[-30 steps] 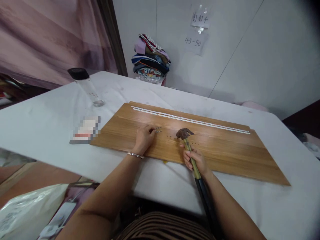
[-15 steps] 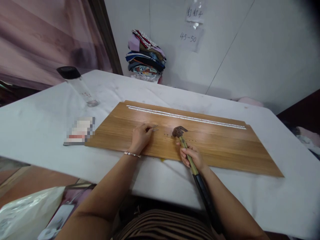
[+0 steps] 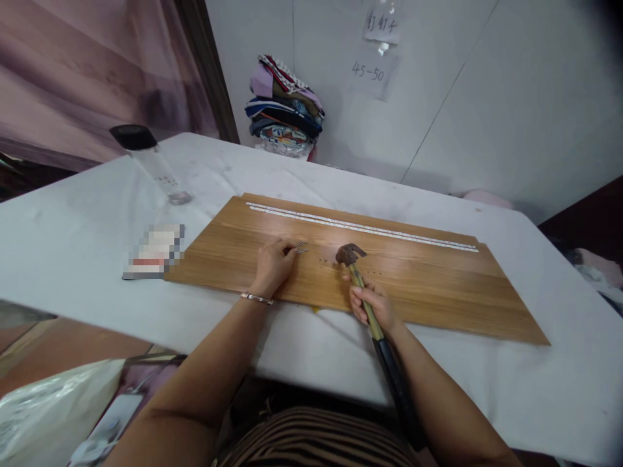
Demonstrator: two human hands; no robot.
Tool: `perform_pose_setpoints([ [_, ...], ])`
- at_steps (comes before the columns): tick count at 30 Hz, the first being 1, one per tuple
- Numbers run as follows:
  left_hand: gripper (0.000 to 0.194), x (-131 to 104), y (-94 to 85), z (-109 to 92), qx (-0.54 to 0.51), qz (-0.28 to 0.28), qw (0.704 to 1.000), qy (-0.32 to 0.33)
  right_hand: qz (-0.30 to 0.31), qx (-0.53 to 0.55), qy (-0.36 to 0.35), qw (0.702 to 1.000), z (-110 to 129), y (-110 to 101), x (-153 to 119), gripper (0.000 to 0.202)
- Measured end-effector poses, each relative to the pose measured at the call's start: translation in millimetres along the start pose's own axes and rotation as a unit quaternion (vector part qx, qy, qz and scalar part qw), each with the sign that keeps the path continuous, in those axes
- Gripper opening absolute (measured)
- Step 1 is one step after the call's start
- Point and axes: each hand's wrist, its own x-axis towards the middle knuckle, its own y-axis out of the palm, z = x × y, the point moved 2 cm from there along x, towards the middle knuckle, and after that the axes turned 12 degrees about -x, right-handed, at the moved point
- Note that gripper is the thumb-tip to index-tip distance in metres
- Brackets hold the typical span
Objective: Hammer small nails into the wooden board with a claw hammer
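"45-50" on a paper sign, left fingers tight on nails, right fingers around hammer

A wooden board lies on the white surface, two pale strips along its far side. Over it — the left hand pinching thin metal nails, the right hand gripping a claw hammer by its handle.
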Motion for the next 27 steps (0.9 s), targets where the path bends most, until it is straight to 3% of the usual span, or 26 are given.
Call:
perform_pose_setpoints([
  [27, 0.021, -0.2, 1.8, 1.8, 0.000, -0.008, 1.000, 0.009, 0.010, 0.004, 0.004, 1.000, -2.7, -2.6, 2.3, 0.038],
])
